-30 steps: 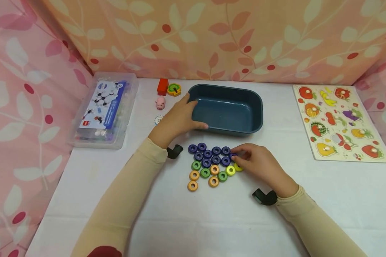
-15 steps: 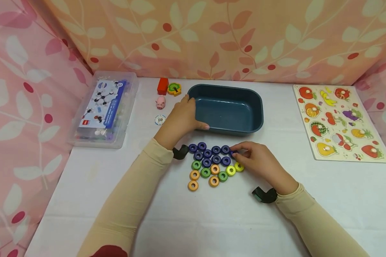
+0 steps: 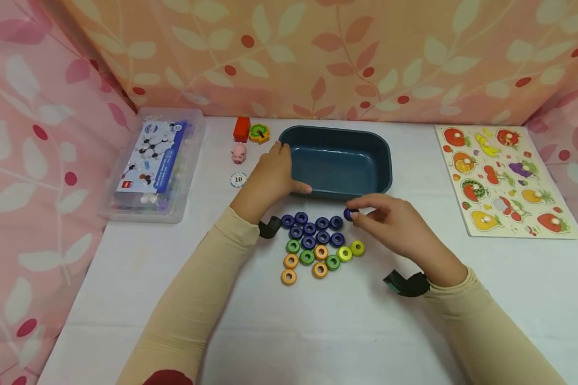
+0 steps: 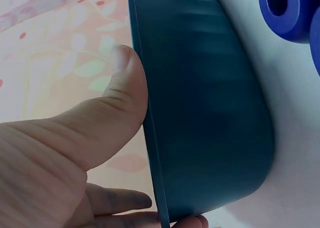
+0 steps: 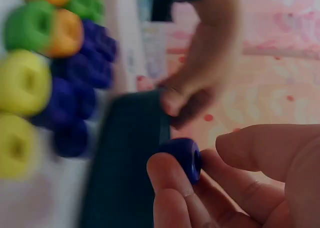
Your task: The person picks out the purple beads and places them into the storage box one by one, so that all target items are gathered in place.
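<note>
My left hand [image 3: 272, 174] grips the left end of a dark teal plastic basin [image 3: 389, 166]. In the left wrist view its thumb lies along the basin's rim [image 4: 150, 158], with fingertips at the corner below. My right hand [image 3: 397, 227] pinches a dark blue ring bead [image 3: 348, 214] between thumb and fingers, just in front of the basin. The right wrist view shows that bead [image 5: 185, 155] from close by, its hole facing sideways. Left of this hand lie several more blue beads [image 3: 309, 229], with green beads [image 3: 307, 258], orange beads [image 3: 320, 270] and yellow beads [image 3: 357, 247] nearer me.
A clear case with a molecule-model label [image 3: 149, 158] lies at the left. A red block [image 3: 242, 129], a tree piece [image 3: 259, 133], a pink pig [image 3: 238, 153] and a round "10" token [image 3: 238, 179] are left of the basin. A fruit puzzle board [image 3: 503, 182] lies at the right.
My right hand has lifted a blue bead away from the right end of the group and moved it toward the basin. The left hand stays on the basin, its wrist shifted slightly right.
</note>
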`<state>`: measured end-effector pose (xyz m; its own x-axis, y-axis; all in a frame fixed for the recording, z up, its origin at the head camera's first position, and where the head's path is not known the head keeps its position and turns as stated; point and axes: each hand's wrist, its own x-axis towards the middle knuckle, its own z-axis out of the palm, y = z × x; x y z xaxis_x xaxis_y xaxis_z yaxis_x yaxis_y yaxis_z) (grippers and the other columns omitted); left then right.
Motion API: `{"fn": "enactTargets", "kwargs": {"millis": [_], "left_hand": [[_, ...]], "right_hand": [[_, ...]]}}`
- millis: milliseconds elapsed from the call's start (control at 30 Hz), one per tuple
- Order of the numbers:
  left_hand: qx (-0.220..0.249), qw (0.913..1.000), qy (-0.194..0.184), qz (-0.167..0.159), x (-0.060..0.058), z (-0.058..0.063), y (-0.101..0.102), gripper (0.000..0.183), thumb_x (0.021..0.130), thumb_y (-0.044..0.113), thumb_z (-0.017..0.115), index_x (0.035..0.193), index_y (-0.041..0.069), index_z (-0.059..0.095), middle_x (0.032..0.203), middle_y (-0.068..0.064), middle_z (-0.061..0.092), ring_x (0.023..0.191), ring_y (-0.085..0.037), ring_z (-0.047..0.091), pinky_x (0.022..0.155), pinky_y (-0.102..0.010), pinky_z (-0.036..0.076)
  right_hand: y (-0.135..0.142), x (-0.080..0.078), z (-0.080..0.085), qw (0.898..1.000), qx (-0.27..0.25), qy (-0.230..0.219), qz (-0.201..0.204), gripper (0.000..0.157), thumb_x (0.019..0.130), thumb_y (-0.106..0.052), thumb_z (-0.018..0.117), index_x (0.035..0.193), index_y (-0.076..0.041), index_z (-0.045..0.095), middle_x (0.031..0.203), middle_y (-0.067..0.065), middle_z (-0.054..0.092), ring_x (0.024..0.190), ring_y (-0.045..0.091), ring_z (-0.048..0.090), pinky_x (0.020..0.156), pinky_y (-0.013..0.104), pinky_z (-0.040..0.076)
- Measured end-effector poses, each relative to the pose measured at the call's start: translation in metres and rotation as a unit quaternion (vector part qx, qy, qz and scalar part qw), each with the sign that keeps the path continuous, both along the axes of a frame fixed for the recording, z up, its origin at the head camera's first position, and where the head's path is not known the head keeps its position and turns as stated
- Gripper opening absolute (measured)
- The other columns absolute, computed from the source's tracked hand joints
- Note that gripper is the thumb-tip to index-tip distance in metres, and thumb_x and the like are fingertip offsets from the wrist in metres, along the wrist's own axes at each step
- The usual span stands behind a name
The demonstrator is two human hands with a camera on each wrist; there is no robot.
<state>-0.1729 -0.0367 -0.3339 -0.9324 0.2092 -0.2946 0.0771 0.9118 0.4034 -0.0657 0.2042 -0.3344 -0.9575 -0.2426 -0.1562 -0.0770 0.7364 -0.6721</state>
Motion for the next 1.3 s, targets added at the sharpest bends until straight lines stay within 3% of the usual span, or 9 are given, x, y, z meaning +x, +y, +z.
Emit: {"fn": "enactTargets", "kwargs": {"millis": [133,300,500,700,867,1000,1133,1300], "left_hand": [[0.004,1.0,-0.007,0.002,0.0,0.002,0.0,0.118,0.074,0.052,0.084,0.158,0.001,0.021,0.168,-0.019,0.012,0.149,-0.042,0.028,0.119,-0.05,0.033],[0.001,0.9999,-0.01,-0.005,-0.001,0.003,-0.001,0.118,0.074,0.053,0.084,0.158,0.001,0.021,0.167,-0.019,0.013,0.148,-0.042,0.028,0.118,-0.052,0.033],[-0.005,0.9999,-0.008,-0.006,-0.003,0.001,-0.004,0.12,0.074,0.055,0.083,0.158,-0.001,0.018,0.167,-0.02,0.013,0.148,-0.043,0.029,0.12,-0.051,0.032],[-0.008,0.9999,-0.011,-0.006,-0.002,-0.001,-0.002,0.123,0.074,0.056,0.082,0.159,-0.001,0.015,0.168,-0.02,0.011,0.149,-0.042,0.026,0.122,-0.049,0.027],[-0.01,0.9999,-0.01,-0.005,-0.002,-0.001,0.0,0.122,0.075,0.056,0.082,0.159,0.0,0.014,0.168,-0.019,0.011,0.15,-0.042,0.025,0.123,-0.049,0.025],[-0.01,0.9999,-0.014,-0.002,-0.003,-0.002,0.001,0.122,0.074,0.056,0.082,0.16,0.001,0.014,0.168,-0.018,0.01,0.15,-0.041,0.025,0.122,-0.049,0.027],[-0.009,0.9999,-0.01,0.0,-0.003,-0.003,0.0,0.123,0.073,0.056,0.083,0.159,0.001,0.015,0.168,-0.018,0.011,0.149,-0.041,0.027,0.121,-0.049,0.029],[-0.005,1.0,-0.004,0.0,-0.001,-0.001,-0.001,0.123,0.072,0.056,0.083,0.159,0.0,0.016,0.168,-0.019,0.012,0.149,-0.041,0.027,0.122,-0.048,0.028]], "right_hand": [[-0.003,-0.033,0.019,1.0,-0.013,-0.02,-0.009,0.03,0.099,-0.032,0.063,0.127,-0.021,0.068,0.11,0.004,0.074,0.094,0.025,0.071,0.082,0.039,0.056],[-0.016,-0.091,0.026,0.995,-0.048,-0.09,-0.011,0.041,0.102,-0.032,0.058,0.14,-0.018,0.059,0.123,0.012,0.071,0.115,0.028,0.067,0.103,0.047,0.051],[-0.049,-0.154,0.013,0.974,-0.107,-0.198,0.015,0.045,0.106,-0.025,0.051,0.148,-0.01,0.049,0.146,0.012,0.055,0.128,0.024,0.06,0.11,0.038,0.046],[-0.072,-0.183,-0.006,0.96,-0.114,-0.255,0.012,0.047,0.106,-0.024,0.049,0.15,-0.009,0.045,0.153,0.011,0.047,0.134,0.023,0.055,0.112,0.036,0.045],[-0.074,-0.187,-0.012,0.95,-0.143,-0.279,-0.002,0.05,0.106,-0.026,0.05,0.154,-0.012,0.04,0.158,0.009,0.041,0.137,0.023,0.052,0.115,0.036,0.041],[-0.062,-0.173,-0.001,0.953,-0.157,-0.258,0.003,0.052,0.106,-0.029,0.05,0.155,-0.014,0.039,0.16,0.009,0.037,0.137,0.025,0.052,0.116,0.038,0.039],[-0.04,-0.14,0.02,0.963,-0.169,-0.207,0.023,0.048,0.106,-0.033,0.049,0.15,-0.014,0.046,0.155,0.008,0.045,0.129,0.028,0.058,0.114,0.04,0.042],[-0.013,-0.077,0.041,0.97,-0.15,-0.184,0.046,0.044,0.105,-0.038,0.052,0.14,-0.012,0.057,0.143,0.007,0.057,0.109,0.025,0.066,0.098,0.031,0.052]]}}
